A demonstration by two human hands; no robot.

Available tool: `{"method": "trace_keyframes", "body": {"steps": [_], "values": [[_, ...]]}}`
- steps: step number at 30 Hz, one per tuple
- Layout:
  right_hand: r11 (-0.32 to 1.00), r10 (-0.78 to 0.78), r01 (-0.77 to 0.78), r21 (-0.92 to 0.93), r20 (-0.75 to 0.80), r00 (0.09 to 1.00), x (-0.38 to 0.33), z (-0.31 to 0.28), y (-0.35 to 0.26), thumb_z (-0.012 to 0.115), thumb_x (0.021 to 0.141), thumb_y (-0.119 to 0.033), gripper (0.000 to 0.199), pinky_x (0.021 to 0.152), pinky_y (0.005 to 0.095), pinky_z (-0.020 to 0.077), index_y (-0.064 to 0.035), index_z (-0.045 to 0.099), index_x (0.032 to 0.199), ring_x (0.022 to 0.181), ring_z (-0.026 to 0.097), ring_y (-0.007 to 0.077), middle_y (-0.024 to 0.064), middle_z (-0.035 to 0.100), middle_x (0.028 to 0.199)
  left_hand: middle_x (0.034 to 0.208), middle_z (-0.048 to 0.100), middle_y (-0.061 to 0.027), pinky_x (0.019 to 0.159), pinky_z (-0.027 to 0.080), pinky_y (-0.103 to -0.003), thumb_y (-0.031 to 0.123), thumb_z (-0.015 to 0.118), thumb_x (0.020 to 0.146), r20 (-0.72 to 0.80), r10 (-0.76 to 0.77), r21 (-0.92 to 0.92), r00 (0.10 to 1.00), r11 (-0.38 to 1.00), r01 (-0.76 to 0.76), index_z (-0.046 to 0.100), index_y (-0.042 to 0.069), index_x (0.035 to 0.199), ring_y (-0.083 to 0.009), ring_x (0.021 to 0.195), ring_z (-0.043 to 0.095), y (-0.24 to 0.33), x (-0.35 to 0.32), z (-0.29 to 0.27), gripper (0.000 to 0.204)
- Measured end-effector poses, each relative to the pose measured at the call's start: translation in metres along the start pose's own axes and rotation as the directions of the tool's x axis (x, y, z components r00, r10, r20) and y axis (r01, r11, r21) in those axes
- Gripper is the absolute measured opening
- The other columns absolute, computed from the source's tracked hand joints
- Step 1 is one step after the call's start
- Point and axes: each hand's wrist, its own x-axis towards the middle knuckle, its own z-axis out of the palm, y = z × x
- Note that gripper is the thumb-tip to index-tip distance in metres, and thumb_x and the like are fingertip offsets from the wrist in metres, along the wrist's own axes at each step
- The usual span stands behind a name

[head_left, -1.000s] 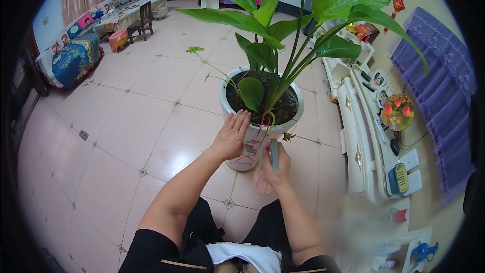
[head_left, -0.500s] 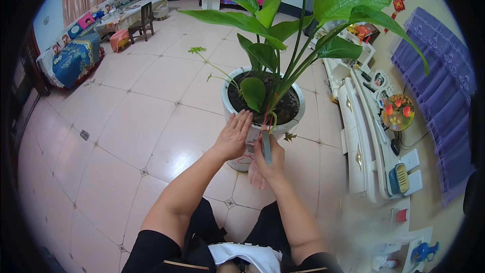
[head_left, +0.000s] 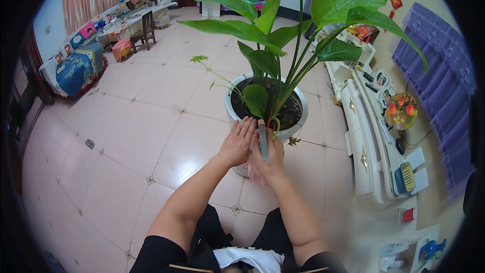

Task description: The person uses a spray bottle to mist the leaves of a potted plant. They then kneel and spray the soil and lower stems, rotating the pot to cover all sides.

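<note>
A tall plant with broad green leaves [head_left: 348, 7] grows from dark soil [head_left: 291, 112] in a round white pot [head_left: 303, 118]. My left hand [head_left: 236, 142] lies against the near rim, its fingers stretched out and nothing seen in them. Close beside it, my right hand [head_left: 273, 155] grips a slim grey bar-shaped tool [head_left: 263, 144] with a brownish tip pointing toward the soil; its exact kind is unclear. Red string [head_left: 271, 118] runs near the stems just beyond the tool. Under my hands hangs some thin pink plastic [head_left: 256, 174], partly hidden by my right wrist.
A thin side shoot [head_left: 217, 74] leans out over the pot's left side; a withered leaf [head_left: 293, 142] hangs at its right. Along the right wall runs a long white cabinet [head_left: 357, 141]. A dark chair [head_left: 146, 30] and a cloth-covered couch [head_left: 78, 71] are far left.
My right hand has shifted slightly left, bringing the grey tool more upright and closer to my left fingers. The whole view has tilted a little, so the pot appears slightly lower.
</note>
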Motion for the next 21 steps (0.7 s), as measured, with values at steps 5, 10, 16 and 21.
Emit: {"method": "trace_keyframes", "body": {"steps": [5, 10, 16, 21], "values": [[1.0, 0.025, -0.025, 0.013, 0.014, 1.0, 0.0, 0.004, 0.01, 0.058, 0.088, -0.015, 0.024, 0.062, 0.0407, 0.0502, -0.0017, 0.056, 0.108, 0.07, 0.065, 0.0355, 0.0183, 0.064, 0.078, 0.144, 0.034, -0.0226, 0.112, 0.025, -0.05, 0.009, 0.053, 0.078, 0.018, -0.001, 0.0, 1.0, 1.0, 0.001, 0.03, -0.009, 0.139, -0.0361, 0.137, 0.029, 0.001, 0.002, -0.001, 0.067], [0.999, 0.029, -0.029, 0.017, 0.043, 0.999, 0.0, -0.003, 0.0, 0.06, 0.084, -0.017, 0.029, 0.068, 0.0479, 0.0486, 0.0005, 0.056, 0.107, 0.075, 0.061, 0.0427, 0.0226, 0.064, 0.083, 0.143, 0.036, -0.0229, 0.111, 0.026, -0.051, 0.008, 0.054, 0.077, -0.02, 0.011, 0.016, 1.0, 1.0, -0.011, 0.03, -0.009, 0.139, -0.0369, 0.136, 0.032, 0.0, 0.0, 0.001, 0.068], [0.996, 0.085, -0.085, 0.032, 0.025, 0.996, -0.005, -0.008, 0.009, 0.06, 0.086, -0.014, 0.031, 0.067, 0.0392, 0.0508, 0.001, 0.057, 0.113, 0.075, 0.065, 0.0356, 0.0177, 0.066, 0.084, 0.145, 0.032, -0.023, 0.112, 0.024, -0.051, 0.012, 0.057, 0.077, 0.039, 0.015, 0.08, 0.999, 0.997, -0.018, 0.028, -0.009, 0.14, -0.037, 0.137, 0.028, -0.004, 0.002, 0.005, 0.072], [0.985, 0.132, -0.133, 0.11, 0.016, 0.991, -0.01, -0.017, 0.007, 0.06, 0.086, -0.01, 0.038, 0.067, 0.0381, 0.0511, 0.0005, 0.056, 0.122, 0.074, 0.066, 0.035, 0.0171, 0.066, 0.086, 0.144, 0.033, -0.0243, 0.112, 0.024, -0.049, 0.004, 0.054, 0.07, 0.016, 0.007, 0.059, 1.0, 0.998, -0.008, 0.027, -0.01, 0.14, -0.0372, 0.138, 0.028, -0.002, 0.002, 0.002, 0.077]]}}
